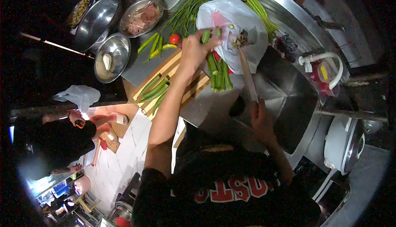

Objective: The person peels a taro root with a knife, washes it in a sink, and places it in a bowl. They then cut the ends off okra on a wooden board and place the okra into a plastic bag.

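Observation:
My left hand (197, 48) is closed around a green okra pod (205, 36), lifted beside the white plastic bag. In my right hand (262, 119) is a knife (248, 76), its blade pointing up toward the bag. The plastic bag (258, 22) lies spread out with small dark and green scraps on it. Just below my left hand, a bunch of okra (220, 75) rests on the steel counter. Several more okra pods (156, 91) lie on the striped wooden cutting board (192, 91), partly behind my left forearm.
Long beans (181, 18) curve behind the bag. Green chilies (154, 44) and a tomato (174, 39) lie left of it. Steel bowls hold raw meat (142, 20) and a white piece (107, 62). A sink (284, 103) is at right, a rice cooker (342, 144) beyond. Another person (62, 140) stands left.

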Tool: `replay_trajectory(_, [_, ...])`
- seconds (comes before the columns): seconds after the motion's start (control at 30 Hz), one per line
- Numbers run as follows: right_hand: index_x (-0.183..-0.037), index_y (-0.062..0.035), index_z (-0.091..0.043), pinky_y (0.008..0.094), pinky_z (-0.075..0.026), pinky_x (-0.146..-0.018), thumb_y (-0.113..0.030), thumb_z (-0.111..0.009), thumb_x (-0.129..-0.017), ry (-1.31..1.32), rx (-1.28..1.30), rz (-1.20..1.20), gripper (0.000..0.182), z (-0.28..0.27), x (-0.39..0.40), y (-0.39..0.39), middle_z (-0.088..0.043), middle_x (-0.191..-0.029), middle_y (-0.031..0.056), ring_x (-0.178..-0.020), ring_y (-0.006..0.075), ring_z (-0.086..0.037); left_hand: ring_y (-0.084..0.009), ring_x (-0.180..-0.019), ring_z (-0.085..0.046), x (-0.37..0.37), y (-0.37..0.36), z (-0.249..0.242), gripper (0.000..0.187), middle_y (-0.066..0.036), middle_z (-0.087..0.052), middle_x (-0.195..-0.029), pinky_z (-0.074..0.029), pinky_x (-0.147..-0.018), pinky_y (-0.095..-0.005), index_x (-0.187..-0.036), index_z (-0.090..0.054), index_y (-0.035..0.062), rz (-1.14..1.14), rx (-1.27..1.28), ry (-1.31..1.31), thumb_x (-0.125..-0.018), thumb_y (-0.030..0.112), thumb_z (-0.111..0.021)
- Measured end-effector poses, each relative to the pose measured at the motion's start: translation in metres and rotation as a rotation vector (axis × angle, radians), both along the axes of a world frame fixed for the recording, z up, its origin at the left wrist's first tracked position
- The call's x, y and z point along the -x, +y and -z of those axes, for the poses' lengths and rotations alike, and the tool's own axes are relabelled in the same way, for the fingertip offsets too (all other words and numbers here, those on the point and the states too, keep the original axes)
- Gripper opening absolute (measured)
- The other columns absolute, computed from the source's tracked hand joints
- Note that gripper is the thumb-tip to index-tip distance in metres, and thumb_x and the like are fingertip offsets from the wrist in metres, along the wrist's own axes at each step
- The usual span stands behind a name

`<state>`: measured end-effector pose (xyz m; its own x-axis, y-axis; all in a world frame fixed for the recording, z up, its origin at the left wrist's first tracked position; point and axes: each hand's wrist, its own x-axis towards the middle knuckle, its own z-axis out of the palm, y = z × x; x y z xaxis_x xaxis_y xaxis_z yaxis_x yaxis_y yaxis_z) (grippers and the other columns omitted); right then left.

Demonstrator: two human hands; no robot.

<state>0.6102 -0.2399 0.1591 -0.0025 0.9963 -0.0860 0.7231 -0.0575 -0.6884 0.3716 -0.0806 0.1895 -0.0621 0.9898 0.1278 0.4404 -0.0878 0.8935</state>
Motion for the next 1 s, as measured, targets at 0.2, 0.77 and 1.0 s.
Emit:
replay_trajectory(0.2, [-0.112,0.0022,-0.046,0.0426,-0.044,-0.059,-0.021,-0.046,-0.091,-0.188,0.165,0.062,0.031,-0.010,0.002,0.007,-0.057,-0.076,0.0251,-0.072,0.0383,-0.059,-0.0195,-0.066,-0.060,0.015,-0.003,0.058,0.026,-0.006,-0.064,-0.076,-0.048,-0.058,-0.0326,-0.097,-0.062,0.0100,0.195,0.072,0.401,-0.072,0.012,-0.066])
replay_trajectory(0.77, [-0.103,0.0007,-0.048,0.0486,-0.040,-0.057,-0.031,-0.039,-0.093,-0.201,0.164,0.046,0.035,-0.011,0.019,0.008,-0.056,-0.072,0.0269,-0.068,0.0426,-0.056,-0.0255,-0.075,-0.061,0.015,-0.058,0.045,0.034,-0.008,-0.058,-0.091,-0.050,-0.061,-0.0349,-0.102,-0.055,0.0142,0.097,-0.448,0.591,-0.070,0.005,-0.057])
replay_trajectory(1.0, [-0.104,-0.0026,-0.048,0.0490,-0.044,-0.057,-0.025,-0.041,-0.091,-0.442,-0.016,-0.239,0.027,0.059,0.006,0.002,-0.057,-0.069,0.0230,-0.070,0.0401,-0.058,-0.0262,-0.079,-0.061,0.030,-0.125,0.095,0.031,-0.009,-0.060,-0.092,-0.050,-0.059,-0.0385,-0.099,-0.058,0.0099,-0.224,0.030,0.876,-0.070,0.018,-0.064])
